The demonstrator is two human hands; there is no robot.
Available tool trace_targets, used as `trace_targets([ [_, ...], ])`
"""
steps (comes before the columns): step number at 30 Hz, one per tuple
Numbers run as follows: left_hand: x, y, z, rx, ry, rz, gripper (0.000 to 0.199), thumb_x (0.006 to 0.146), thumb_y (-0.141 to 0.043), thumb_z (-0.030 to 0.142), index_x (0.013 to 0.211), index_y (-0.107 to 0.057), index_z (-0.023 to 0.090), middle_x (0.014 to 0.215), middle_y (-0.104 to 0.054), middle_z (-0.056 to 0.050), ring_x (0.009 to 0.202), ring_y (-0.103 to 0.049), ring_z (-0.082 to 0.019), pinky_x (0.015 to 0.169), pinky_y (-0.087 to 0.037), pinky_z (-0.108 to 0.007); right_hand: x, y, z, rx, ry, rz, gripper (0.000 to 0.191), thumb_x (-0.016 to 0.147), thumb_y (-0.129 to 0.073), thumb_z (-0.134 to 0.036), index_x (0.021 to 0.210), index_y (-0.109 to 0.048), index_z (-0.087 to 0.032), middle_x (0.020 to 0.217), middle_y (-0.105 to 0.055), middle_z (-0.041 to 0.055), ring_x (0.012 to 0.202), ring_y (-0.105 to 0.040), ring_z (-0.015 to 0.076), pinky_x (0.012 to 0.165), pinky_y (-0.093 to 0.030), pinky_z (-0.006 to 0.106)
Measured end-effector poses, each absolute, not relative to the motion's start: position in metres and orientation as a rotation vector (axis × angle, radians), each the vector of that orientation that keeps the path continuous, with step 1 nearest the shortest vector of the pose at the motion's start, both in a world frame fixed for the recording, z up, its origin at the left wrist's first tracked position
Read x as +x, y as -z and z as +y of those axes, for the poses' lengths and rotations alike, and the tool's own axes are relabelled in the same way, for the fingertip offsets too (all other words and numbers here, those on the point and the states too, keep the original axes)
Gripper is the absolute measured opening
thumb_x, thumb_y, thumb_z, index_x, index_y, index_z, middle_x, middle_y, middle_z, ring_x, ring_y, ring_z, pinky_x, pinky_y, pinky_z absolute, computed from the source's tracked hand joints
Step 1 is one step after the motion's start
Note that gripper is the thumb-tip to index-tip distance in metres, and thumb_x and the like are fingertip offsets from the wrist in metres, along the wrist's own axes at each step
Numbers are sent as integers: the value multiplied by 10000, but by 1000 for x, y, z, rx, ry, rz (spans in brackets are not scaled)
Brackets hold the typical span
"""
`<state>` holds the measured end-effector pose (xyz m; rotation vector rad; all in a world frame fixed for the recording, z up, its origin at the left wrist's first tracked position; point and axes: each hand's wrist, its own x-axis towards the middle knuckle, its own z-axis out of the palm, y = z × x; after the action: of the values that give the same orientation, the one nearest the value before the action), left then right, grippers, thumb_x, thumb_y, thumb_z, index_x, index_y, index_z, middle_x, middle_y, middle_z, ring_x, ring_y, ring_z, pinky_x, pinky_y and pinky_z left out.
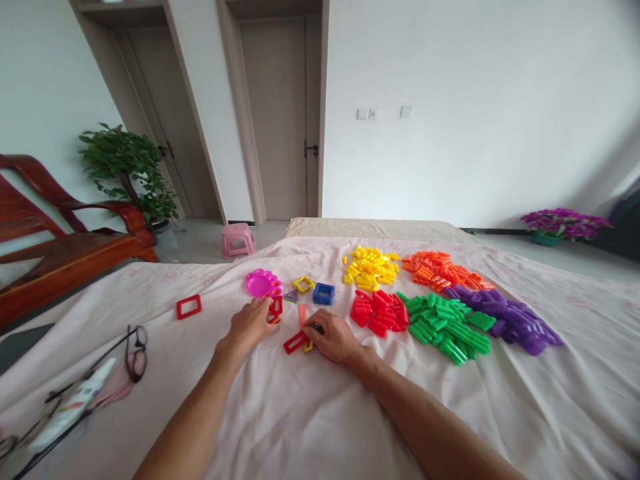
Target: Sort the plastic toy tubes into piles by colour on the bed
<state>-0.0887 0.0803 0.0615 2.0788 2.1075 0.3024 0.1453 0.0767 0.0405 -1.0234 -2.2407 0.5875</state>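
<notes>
My left hand (pixel 251 323) is closed on a red square frame tile (pixel 277 306) below the pink paw-shaped dish (pixel 261 283); its fingers partly cover the tile. To its right, my right hand (pixel 334 336) pinches the end of a red rectangular frame tile (pixel 295 343). A yellow piece (pixel 309 345) shows under that hand, and thin orange strips (pixel 303 313) stand just behind it. Beyond both hands lie a yellow square frame (pixel 303 285), a small purple triangle frame (pixel 291 295) and a stack of blue square frames (pixel 324 293).
Piles of yellow (pixel 371 269), orange (pixel 443 270), red (pixel 380 313), green (pixel 447 327) and purple (pixel 510 319) plastic pieces cover the cloth at right. At left are another red frame (pixel 189 307), glasses (pixel 136 353) and a white tube (pixel 75 403). A pink stool (pixel 238 240) stands beyond.
</notes>
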Motion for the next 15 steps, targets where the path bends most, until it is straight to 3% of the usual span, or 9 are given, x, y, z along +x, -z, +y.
trace_targets([
  [5, -75, -64, 75, 2044, -167, 2244, 490, 809, -590, 405, 1242, -567, 177, 1186, -629, -199, 1071, -628, -330, 862, -431, -384, 145, -42, 76, -1010, -619, -2240, 208, 924, -548, -288, 890, -730, -192, 886, -700, 41, 843, -622, 162, 766, -447, 246],
  [9, -107, -73, 84, 1990, -100, 2186, 717, 756, -657, 507, 1396, -463, 247, 1213, -652, -171, 1086, -637, -341, 859, -443, -380, 148, -40, 78, -1004, -654, -2198, 280, 959, -504, -380, 943, -712, -192, 922, -688, 47, 859, -618, 171, 784, -449, 260],
  [12, -156, -81, 96, 1884, -175, 2382, 608, 839, -566, 521, 1380, -473, 260, 1303, -611, -145, 1172, -595, -320, 912, -438, -378, 150, -37, 82, -1028, -671, -2129, 449, 1006, -371, -478, 903, -691, -180, 892, -675, 60, 848, -609, 188, 787, -451, 282],
  [15, -208, -85, 103, 1714, -143, 2579, 587, 842, -575, 334, 1383, -453, 141, 1344, -528, -263, 1185, -549, -439, 891, -435, -513, 151, -33, 86, -1055, -719, -2060, 563, 1008, -286, -557, 887, -685, -178, 865, -671, 67, 837, -607, 202, 783, -457, 294],
])
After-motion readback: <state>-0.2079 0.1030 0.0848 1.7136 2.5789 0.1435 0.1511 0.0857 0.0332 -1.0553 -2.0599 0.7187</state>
